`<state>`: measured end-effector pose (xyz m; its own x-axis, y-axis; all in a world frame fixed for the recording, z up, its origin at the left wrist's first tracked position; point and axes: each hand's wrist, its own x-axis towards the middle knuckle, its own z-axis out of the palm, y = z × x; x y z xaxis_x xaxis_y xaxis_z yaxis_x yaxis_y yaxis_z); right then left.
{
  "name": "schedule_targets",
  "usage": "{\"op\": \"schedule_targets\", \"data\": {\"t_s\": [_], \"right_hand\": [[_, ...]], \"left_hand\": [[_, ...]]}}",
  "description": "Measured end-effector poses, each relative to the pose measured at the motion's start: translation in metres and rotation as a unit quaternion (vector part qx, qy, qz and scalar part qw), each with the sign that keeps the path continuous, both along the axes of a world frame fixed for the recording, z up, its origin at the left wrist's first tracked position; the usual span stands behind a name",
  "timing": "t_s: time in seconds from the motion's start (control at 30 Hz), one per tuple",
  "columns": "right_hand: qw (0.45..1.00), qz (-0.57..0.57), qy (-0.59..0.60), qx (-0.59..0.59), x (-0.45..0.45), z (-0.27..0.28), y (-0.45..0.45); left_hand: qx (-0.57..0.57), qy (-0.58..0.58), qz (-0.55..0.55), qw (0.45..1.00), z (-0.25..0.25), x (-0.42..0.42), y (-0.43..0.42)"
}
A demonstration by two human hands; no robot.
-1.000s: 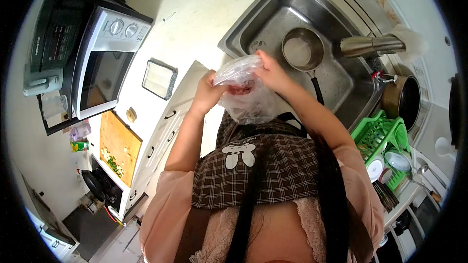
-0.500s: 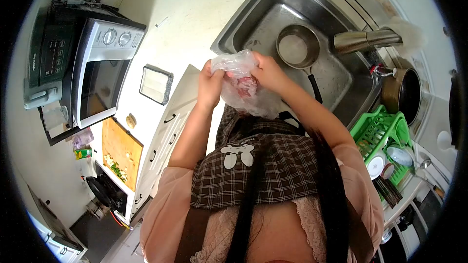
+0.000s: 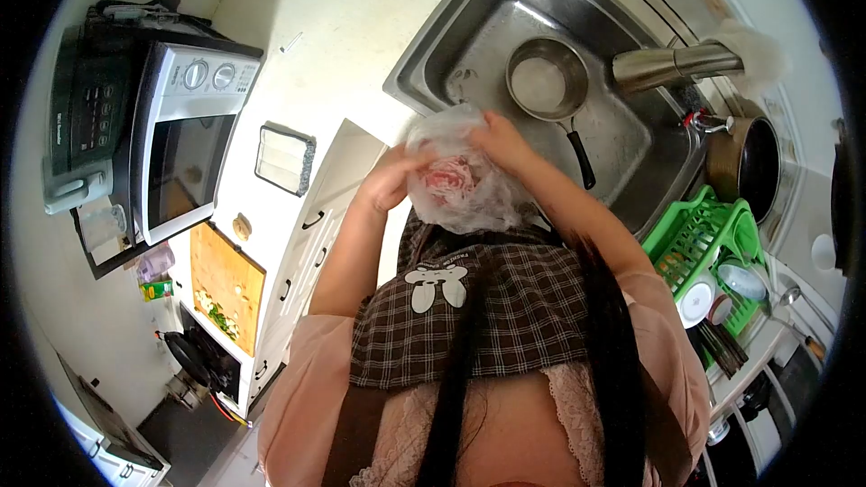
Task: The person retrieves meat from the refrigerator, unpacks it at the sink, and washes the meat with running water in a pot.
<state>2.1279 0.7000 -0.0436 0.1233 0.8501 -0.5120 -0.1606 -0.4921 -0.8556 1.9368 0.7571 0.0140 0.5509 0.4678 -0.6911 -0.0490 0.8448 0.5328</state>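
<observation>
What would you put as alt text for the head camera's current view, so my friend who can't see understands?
A person's left hand and right hand hold a translucent plastic bag with pinkish-red contents near a metal sink containing a handled pan. To the left are a microwave and a wooden board with chopped greens; to the right, a green dish rack.

- You wear a brown plaid apron (image 3: 532,325) crossed by pale lines.
- It bears a white cartoon-animal patch (image 3: 437,289) with small lettering beyond.
- Brown straps (image 3: 359,433) show left and right.
- Your pale pink sleeves (image 3: 307,388) are loose.
- Lace trim (image 3: 577,415) edges your neckline.
- Your hands (image 3: 388,179) are bare.
</observation>
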Motion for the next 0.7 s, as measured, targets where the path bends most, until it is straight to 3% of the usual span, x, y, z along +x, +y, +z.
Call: {"op": "schedule_targets", "data": {"t_s": [0.07,0.1,0.2,0.27,0.3,0.37,0.5,0.57,0.7], "right_hand": [[0.991,0.055,-0.120,0.002,0.003,0.000,-0.008],[0.991,0.054,-0.120,0.002,0.005,-0.004,-0.011],[0.990,0.058,-0.130,0.012,0.011,-0.012,-0.020],[0.981,0.151,-0.116,-0.044,0.018,-0.003,-0.028],[0.981,0.149,-0.116,-0.045,0.021,0.013,-0.032],[0.987,0.151,0.014,-0.045,0.027,0.047,-0.041],[0.984,0.165,0.060,-0.035,0.056,0.045,-0.052],[0.983,0.133,0.080,0.098,0.067,0.041,-0.056],[0.973,0.107,-0.010,0.204,0.081,0.059,-0.047]], "left_hand": [[-0.015,0.082,-0.111,0.990,0.003,-0.009,-0.001],[-0.031,0.063,-0.123,0.990,0.000,-0.014,-0.004],[-0.104,-0.003,-0.062,0.993,-0.007,-0.013,-0.022],[-0.092,0.003,-0.068,0.993,-0.015,-0.009,-0.026],[-0.069,0.032,-0.057,0.995,-0.019,-0.008,-0.028],[-0.053,0.047,-0.027,0.997,-0.031,-0.006,-0.032],[-0.019,0.138,-0.033,0.990,-0.010,0.019,-0.027],[-0.029,0.156,-0.015,0.987,-0.013,0.029,-0.021],[-0.075,0.104,0.001,0.992,-0.006,0.053,-0.009]]}}
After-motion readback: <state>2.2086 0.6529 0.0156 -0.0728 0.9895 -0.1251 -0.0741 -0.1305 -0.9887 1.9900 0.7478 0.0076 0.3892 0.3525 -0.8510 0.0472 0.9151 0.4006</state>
